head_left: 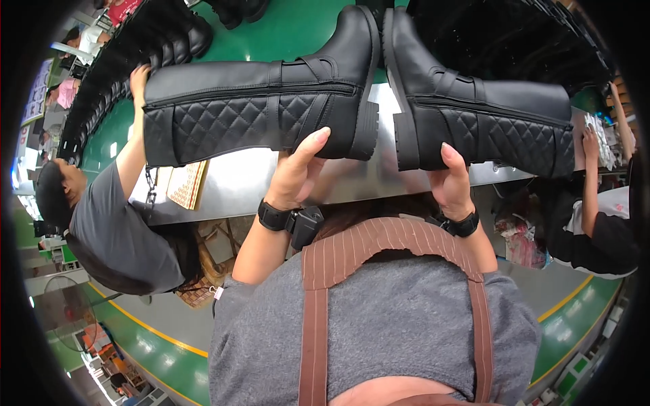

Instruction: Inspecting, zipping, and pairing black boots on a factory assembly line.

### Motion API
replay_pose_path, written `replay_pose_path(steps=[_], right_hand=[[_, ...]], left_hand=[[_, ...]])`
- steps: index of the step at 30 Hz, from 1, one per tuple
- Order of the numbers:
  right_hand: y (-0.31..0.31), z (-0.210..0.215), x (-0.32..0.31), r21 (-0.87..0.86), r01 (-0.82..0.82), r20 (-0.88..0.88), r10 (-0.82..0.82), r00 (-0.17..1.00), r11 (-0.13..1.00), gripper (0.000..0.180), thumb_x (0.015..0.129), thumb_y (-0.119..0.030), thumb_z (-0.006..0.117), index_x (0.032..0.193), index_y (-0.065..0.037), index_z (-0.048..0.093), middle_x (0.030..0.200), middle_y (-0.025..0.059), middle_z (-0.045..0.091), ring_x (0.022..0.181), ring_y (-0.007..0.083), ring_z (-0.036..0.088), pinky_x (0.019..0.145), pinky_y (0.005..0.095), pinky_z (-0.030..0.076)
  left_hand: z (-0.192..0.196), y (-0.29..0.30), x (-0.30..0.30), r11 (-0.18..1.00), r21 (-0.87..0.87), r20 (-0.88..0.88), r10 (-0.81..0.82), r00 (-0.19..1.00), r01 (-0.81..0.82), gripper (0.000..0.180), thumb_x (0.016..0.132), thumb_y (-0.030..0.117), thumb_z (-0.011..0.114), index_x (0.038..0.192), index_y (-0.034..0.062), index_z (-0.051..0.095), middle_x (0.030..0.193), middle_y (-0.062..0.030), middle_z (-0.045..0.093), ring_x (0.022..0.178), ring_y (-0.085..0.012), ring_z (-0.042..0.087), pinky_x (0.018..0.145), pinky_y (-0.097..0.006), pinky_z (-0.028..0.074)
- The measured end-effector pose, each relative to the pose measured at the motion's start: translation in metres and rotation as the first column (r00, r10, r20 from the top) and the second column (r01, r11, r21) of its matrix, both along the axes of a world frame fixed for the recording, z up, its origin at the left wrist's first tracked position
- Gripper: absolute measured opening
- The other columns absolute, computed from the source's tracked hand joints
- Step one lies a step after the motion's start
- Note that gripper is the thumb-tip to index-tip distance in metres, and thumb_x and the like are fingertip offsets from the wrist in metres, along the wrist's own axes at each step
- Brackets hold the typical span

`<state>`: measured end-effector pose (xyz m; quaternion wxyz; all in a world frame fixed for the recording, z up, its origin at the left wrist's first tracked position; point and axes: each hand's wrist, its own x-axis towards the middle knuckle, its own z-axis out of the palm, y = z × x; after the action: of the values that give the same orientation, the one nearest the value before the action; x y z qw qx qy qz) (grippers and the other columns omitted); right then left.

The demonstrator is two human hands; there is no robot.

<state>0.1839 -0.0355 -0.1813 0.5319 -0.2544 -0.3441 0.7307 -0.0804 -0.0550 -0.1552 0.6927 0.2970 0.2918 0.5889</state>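
While the left hand [292, 179] clasps one boot [261, 115] at eleven o'clock and the right hand [452, 189] its mate [491, 126] at one, fingers [315, 142] partly hidden, both zips [237, 97] look closed but neither boot seems set on the bench [247, 176].

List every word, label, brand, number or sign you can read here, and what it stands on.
Readable texts: none.
Left boot and right boot: no lettering visible on the sides shown.
Yellow sheets beside the left boot: rows of small marks, too small to read.
Board at far left: too small and blurred to read.
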Motion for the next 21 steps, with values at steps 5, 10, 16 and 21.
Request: replay_pose_path(steps=[5, 10, 16, 21], right_hand=[[0.004, 0.006, -0.004, 0.050, -0.007, -0.096, 0.012, 0.995, 0.999, 0.047, 0.089, -0.030, 0.055, 0.122, 0.003, 0.057, 0.122, 0.0120, 0.062, 0.114, 0.0233, 0.058, 0.101, 0.0368, 0.042], [0.008, 0.007, -0.003, -0.029, -0.023, -0.064, 0.021, 0.998, 0.999, 0.041, 0.089, -0.028, 0.058, 0.117, 0.002, 0.060, 0.117, 0.0103, 0.064, 0.109, 0.0208, 0.060, 0.098, 0.0356, 0.044], [0.028, 0.010, 0.017, 0.298, 0.153, 0.551, -0.300, 0.779, 0.942, 0.031, 0.081, -0.013, 0.072, 0.108, 0.002, 0.065, 0.102, 0.0071, 0.068, 0.094, 0.0158, 0.065, 0.083, 0.0287, 0.051], [0.039, -0.004, 0.030, 0.254, 0.007, 0.896, -0.238, 0.375, 0.967, 0.061, 0.073, -0.034, 0.078, 0.116, 0.005, 0.059, 0.103, 0.0173, 0.067, 0.096, 0.0275, 0.064, 0.085, 0.0344, 0.050]], left_hand=[[0.004, 0.003, 0.023, 0.996, 0.066, 0.100, -0.062, 0.993, 0.055, 0.044, 0.095, 0.026, 0.053, 0.129, -0.0009, 0.051, 0.124, -0.0110, 0.061, 0.117, -0.0231, 0.056, 0.105, -0.041, 0.039], [0.012, -0.004, 0.028, 1.000, -0.014, 0.018, 0.004, 1.000, -0.004, 0.044, 0.096, 0.032, 0.052, 0.127, -0.0001, 0.053, 0.123, -0.0108, 0.062, 0.112, -0.0238, 0.060, 0.100, -0.041, 0.045], [0.013, -0.007, 0.019, 0.993, -0.042, -0.099, 0.107, 0.989, -0.112, 0.045, 0.097, 0.034, 0.052, 0.126, 0.0005, 0.054, 0.120, -0.0124, 0.062, 0.110, -0.0250, 0.061, 0.097, -0.043, 0.048], [0.010, -0.001, 0.026, 0.950, -0.205, -0.173, 0.204, 0.964, -0.238, 0.043, 0.096, 0.035, 0.055, 0.128, 0.0056, 0.052, 0.122, -0.0084, 0.061, 0.110, -0.0240, 0.059, 0.098, -0.044, 0.046]])
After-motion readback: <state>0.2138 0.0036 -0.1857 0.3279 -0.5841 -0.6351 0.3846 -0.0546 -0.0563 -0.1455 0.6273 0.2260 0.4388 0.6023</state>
